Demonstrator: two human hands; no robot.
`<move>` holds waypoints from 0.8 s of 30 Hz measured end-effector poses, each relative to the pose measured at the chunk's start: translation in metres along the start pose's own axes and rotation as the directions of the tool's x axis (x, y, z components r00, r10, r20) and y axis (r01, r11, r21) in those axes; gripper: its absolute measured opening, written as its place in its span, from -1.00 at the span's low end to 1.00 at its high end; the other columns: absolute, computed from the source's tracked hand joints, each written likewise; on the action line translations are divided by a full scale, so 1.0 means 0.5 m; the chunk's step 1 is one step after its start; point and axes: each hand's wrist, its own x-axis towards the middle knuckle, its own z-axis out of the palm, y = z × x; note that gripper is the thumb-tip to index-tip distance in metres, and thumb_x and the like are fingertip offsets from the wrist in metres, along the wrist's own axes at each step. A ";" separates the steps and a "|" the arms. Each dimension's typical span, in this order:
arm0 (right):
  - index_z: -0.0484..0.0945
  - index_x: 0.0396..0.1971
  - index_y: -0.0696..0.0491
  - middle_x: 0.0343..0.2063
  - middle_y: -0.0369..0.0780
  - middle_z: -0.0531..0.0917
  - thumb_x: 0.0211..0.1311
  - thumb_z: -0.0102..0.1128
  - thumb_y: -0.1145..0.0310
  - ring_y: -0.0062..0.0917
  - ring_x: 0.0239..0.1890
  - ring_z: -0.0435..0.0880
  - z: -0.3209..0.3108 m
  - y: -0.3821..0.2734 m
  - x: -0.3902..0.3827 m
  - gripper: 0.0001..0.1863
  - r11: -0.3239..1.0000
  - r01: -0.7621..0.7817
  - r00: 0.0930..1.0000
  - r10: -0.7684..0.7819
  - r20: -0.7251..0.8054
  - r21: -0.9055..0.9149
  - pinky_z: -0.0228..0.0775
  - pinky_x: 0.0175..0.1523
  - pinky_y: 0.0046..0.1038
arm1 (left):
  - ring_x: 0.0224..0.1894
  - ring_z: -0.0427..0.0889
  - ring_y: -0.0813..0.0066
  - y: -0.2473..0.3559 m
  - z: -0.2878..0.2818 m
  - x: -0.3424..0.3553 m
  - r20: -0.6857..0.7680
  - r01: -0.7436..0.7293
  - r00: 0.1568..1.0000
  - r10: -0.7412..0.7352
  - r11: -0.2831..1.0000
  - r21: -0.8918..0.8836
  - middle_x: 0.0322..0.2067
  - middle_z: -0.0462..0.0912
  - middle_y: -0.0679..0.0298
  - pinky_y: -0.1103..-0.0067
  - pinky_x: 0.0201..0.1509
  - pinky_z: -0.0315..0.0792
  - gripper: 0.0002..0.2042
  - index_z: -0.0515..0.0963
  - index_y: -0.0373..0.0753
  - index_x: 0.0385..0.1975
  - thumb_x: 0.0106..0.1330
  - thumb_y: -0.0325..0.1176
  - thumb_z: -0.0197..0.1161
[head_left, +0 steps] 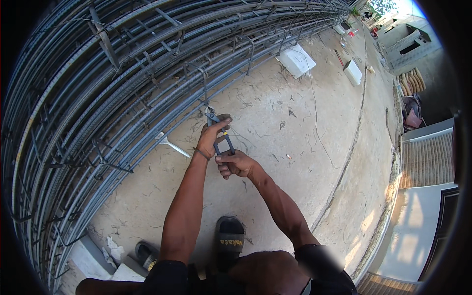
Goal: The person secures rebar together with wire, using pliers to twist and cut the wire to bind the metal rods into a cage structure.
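Note:
A pair of pincers (227, 142) with dark blue handles is held between my two hands, its handles spread apart. My left hand (210, 136) is closed about the tool just below its jaws, fingers lying across it. Around the lower handle ends, my right hand (238, 164) is closed with the fingers curled. The pincers' jaws are at the edge of a stack of steel rebar cages (162, 93), by a bar corner; whether they touch it or bite a wire is too small to tell. A white-handled tool (174, 147) lies on the ground left of my hands, its far end against the bars.
Rebar cages fill the left and far side. On the concrete ground (275, 196) lie scraps of tie wire, a long thin wire (315, 130) and white blocks (297, 61). My feet in black slides (230, 238) are near the lower edge. A wall with doors runs along the right.

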 end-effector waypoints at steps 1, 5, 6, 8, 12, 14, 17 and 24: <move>0.45 -0.49 0.02 -0.65 -0.34 0.41 0.15 0.29 0.24 -0.56 -0.63 0.41 -0.001 -0.001 0.000 -0.77 1.000 -0.004 1.000 0.004 0.007 -0.004 0.36 -0.46 -0.43 | -0.24 0.61 0.33 -0.001 0.001 0.002 0.036 -0.031 0.999 0.033 0.999 -0.044 -0.28 0.63 0.11 0.45 -0.09 0.47 -0.73 0.50 -0.28 -0.21 0.22 -0.23 0.26; 0.48 -0.43 0.07 -0.61 -0.26 0.49 0.14 0.30 0.23 -0.48 -0.56 0.52 0.000 -0.008 -0.014 -0.75 0.986 0.026 0.992 -0.046 -0.116 -0.164 0.39 -0.43 -0.38 | -0.53 0.52 0.40 0.001 0.013 -0.005 0.017 0.090 0.996 -0.088 0.983 -0.163 -0.57 0.50 0.28 0.48 -0.33 0.46 -0.76 0.42 -0.18 -0.46 0.24 -0.18 0.25; 0.49 -0.39 0.10 -0.60 -0.23 0.52 0.12 0.32 0.21 -0.45 -0.54 0.56 0.001 -0.009 -0.022 -0.73 0.971 0.020 0.976 -0.071 -0.205 -0.240 0.42 -0.40 -0.36 | -0.58 0.48 0.42 0.002 0.024 -0.003 -0.021 0.091 0.995 -0.095 0.985 -0.144 -0.62 0.43 0.32 0.46 -0.37 0.46 -0.75 0.39 -0.16 -0.50 0.24 -0.17 0.25; 0.50 -0.29 0.16 -0.56 -0.16 0.58 0.07 0.36 0.19 -0.39 -0.50 0.62 0.035 -0.013 -0.043 -0.63 0.850 -0.076 0.891 -0.177 -0.418 -0.522 0.48 -0.35 -0.33 | -0.68 0.39 0.45 0.008 0.040 -0.001 -0.117 0.089 0.988 -0.101 0.991 -0.099 -0.71 0.30 0.39 0.43 -0.43 0.45 -0.71 0.33 -0.13 -0.57 0.24 -0.16 0.25; 0.37 -0.03 0.30 -0.30 0.05 0.58 0.03 0.37 0.14 -0.20 -0.28 0.62 0.135 0.003 -0.155 -0.36 0.332 -0.382 0.653 -0.564 -0.506 -0.862 0.46 -0.14 -0.15 | -0.69 0.39 0.43 0.004 0.062 0.002 -0.214 0.007 0.976 -0.048 0.982 -0.190 -0.73 0.29 0.38 0.44 -0.49 0.43 -0.71 0.31 -0.12 -0.60 0.25 -0.17 0.21; 0.28 0.08 0.32 -0.12 0.14 0.49 0.01 0.37 0.13 -0.14 -0.07 0.53 0.164 0.014 -0.173 -0.25 0.104 -0.450 0.527 -0.771 -0.358 -0.887 0.36 0.02 -0.05 | -0.68 0.40 0.43 -0.003 0.065 0.006 -0.249 -0.018 0.968 -0.040 0.974 -0.225 -0.72 0.29 0.38 0.45 -0.49 0.42 -0.71 0.30 -0.12 -0.61 0.26 -0.18 0.19; 0.02 0.26 0.31 0.14 0.24 0.18 0.08 0.26 0.19 -0.01 0.30 0.06 0.173 0.023 -0.131 -0.13 -0.048 -0.462 0.361 -0.922 -0.138 -0.886 -0.24 0.25 0.30 | -0.68 0.40 0.43 -0.008 0.070 0.015 -0.254 -0.017 0.966 -0.053 0.964 -0.267 -0.72 0.31 0.37 0.45 -0.46 0.42 -0.71 0.29 -0.11 -0.62 0.26 -0.17 0.17; 0.39 -0.17 0.23 -0.23 0.07 0.55 0.11 0.17 0.37 -0.07 -0.20 0.58 0.048 0.024 0.002 -0.67 0.225 -0.396 0.360 -0.854 -0.375 -0.891 0.42 -0.10 -0.13 | -0.69 0.42 0.45 -0.021 0.088 0.023 -0.367 -0.065 0.930 -0.020 0.974 -0.217 -0.69 0.38 0.32 0.47 -0.55 0.44 -0.73 0.32 -0.16 -0.60 0.25 -0.21 0.20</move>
